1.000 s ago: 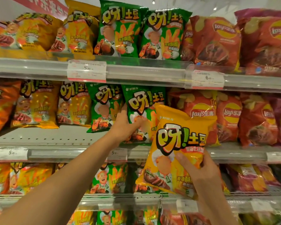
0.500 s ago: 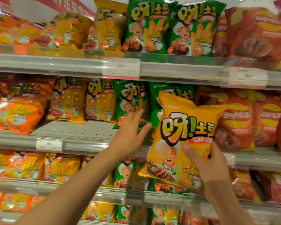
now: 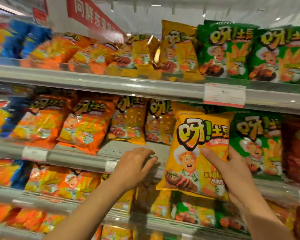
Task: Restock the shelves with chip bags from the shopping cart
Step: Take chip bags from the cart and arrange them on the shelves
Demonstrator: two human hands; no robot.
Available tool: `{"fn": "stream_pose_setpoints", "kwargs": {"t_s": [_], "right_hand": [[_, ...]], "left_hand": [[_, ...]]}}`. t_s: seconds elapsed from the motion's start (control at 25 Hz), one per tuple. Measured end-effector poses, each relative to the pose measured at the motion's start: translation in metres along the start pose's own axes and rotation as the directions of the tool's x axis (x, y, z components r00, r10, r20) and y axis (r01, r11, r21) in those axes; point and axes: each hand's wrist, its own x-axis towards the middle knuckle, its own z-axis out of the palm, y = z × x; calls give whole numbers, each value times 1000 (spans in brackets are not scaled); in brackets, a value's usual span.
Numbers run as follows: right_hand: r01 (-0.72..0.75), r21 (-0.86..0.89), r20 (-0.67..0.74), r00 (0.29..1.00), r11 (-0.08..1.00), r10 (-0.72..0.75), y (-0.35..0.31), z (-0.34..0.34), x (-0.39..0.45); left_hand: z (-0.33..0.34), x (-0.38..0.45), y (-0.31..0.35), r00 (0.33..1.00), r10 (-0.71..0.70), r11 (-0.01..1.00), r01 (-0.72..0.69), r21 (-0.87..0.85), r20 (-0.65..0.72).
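The right hand [image 3: 232, 172] is gripping a yellow chip bag [image 3: 200, 153] by its lower right edge, thumb lying across the printed front and the other fingers hidden behind the packet; the bag is standing upright in front of the middle shelf [image 3: 87, 160], its bottom hanging below the shelf's front rail. The left hand [image 3: 135, 166] is holding nothing, its fingers loosely bent and spread, the fingertips [image 3: 153, 159] resting at the shelf's front rail beside a bare patch of perforated shelf board [image 3: 128, 149]. Just behind the held bag, another yellow packet [image 3: 184, 108] is peeking out above its top edge, and two yellow bags [image 3: 145, 120] are standing to the left of it at the back of the bare patch. To the right, green bags [image 3: 256, 141] are crowding close against the held bag's side, with dark red bags [image 3: 296, 148] beyond them. Further left on the same shelf, orange bags [image 3: 62, 122] are leaning forward, heavily blurred. The upper shelf [image 3: 145, 89] is carrying orange, yellow and green packets, and a white price label [image 3: 224, 95] is clipped to its rail. A red banner [image 3: 92, 16] with white characters is hanging above. Below, the lower shelf [image 3: 42, 200] is showing more orange and yellow bags, partly hidden by both forearms.
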Motion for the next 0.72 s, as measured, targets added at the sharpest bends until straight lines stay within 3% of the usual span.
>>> {"fn": "stream_pose_setpoints", "kwargs": {"t_s": [0.28,0.48,0.72], "right_hand": [[-15,79,-147,989,997,27,-9,86,49],[-77,4,-78,994,997,77,-6,114,68],[-124,-36,-86,989,992,120,-2,114,86]], "left_hand": [[-28,-42,-70,996,89,994,-91,-57,-29],[-23,-43,-69,994,47,990,-60,-131,-100],[-21,-46,-74,991,101,983,-113,-144,-84]]}}
